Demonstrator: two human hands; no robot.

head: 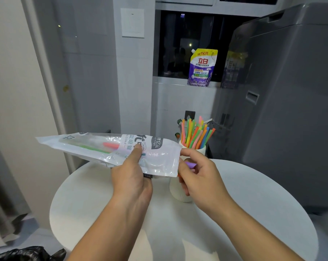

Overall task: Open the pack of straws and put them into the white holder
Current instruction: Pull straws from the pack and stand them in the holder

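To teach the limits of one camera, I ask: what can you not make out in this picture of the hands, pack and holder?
All in the head view.
Straws left in the pack: blurred by glare and print.
Length of the purple straw: covered by the right hand.
Mouth of the ribbed cup: behind pack and right hand.
Fingers of the left hand: under the pack.
The black bag: cut by the bottom edge.
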